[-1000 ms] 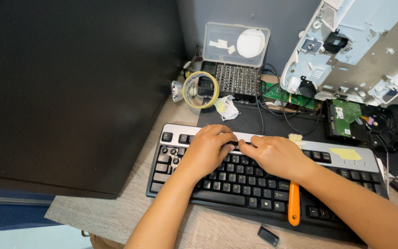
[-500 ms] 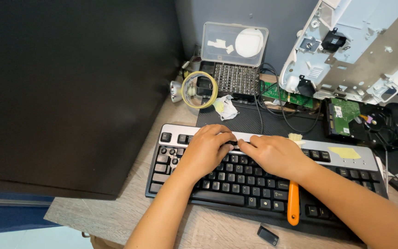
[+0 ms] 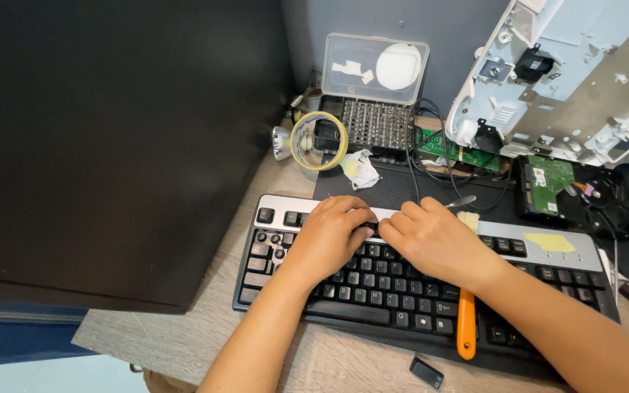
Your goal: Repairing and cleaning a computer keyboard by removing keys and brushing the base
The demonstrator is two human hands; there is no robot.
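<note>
Both hands rest on the black computer keyboard with a silver top strip (image 3: pixel 431 291), which lies on the wooden tabletop (image 3: pixel 183 320) with its long axis running left to right. The left hand (image 3: pixel 329 236) and the right hand (image 3: pixel 438 244) meet at the upper key row, fingers curled down and nearly touching each other; whether their grip pinches a key or some small part I cannot tell. An orange-handled tool (image 3: pixel 466 324) lies across the keys just under the right wrist. A yellow sticky label (image 3: pixel 547 242) sits on the silver strip, further right. Behind stands a clear plastic box (image 3: pixel 376 69) with white stickers.
</note>
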